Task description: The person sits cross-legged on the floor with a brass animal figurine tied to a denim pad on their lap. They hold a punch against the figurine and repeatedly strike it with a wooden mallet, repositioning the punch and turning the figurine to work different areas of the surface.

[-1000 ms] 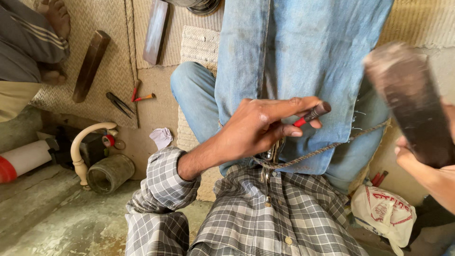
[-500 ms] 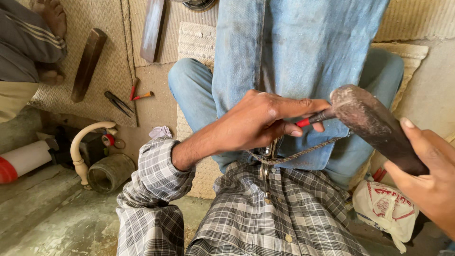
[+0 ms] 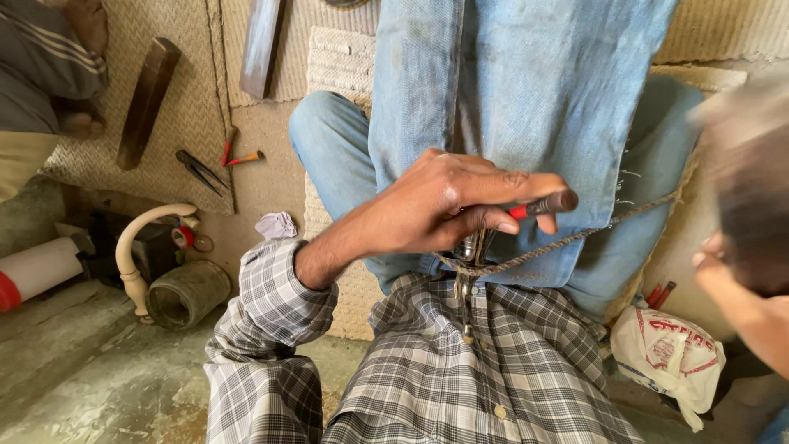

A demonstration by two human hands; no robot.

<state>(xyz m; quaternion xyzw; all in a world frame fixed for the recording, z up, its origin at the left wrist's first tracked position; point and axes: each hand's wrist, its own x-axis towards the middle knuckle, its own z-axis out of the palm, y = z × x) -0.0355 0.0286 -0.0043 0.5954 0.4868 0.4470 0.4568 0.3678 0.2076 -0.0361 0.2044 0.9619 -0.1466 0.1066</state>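
Observation:
My left hand [image 3: 436, 210] is closed around a thin tool with a red and black handle [image 3: 542, 204], holding it against a stretched piece of blue denim [image 3: 526, 99] over my lap. A twisted cord [image 3: 575, 238] runs across the denim just under the tool, and a metal clip [image 3: 468, 251] hangs below my fingers. At the right edge my right hand [image 3: 740, 304] grips a dark wooden mallet [image 3: 748, 181]. The mallet is blurred and held away from the tool.
Two wooden blocks [image 3: 146, 100] and small red-handled pliers [image 3: 238, 156] lie on a woven mat. A white tap [image 3: 136, 247], a grey pipe piece [image 3: 187, 292] and a white roll [image 3: 37, 270] sit at the left. A white plastic bag [image 3: 670, 353] lies lower right. Another person's leg [image 3: 41, 74] is top left.
Half a second ago the mallet head was against the end of the tool. It has since swung back to the right and is blurred. My left hand has kept its place.

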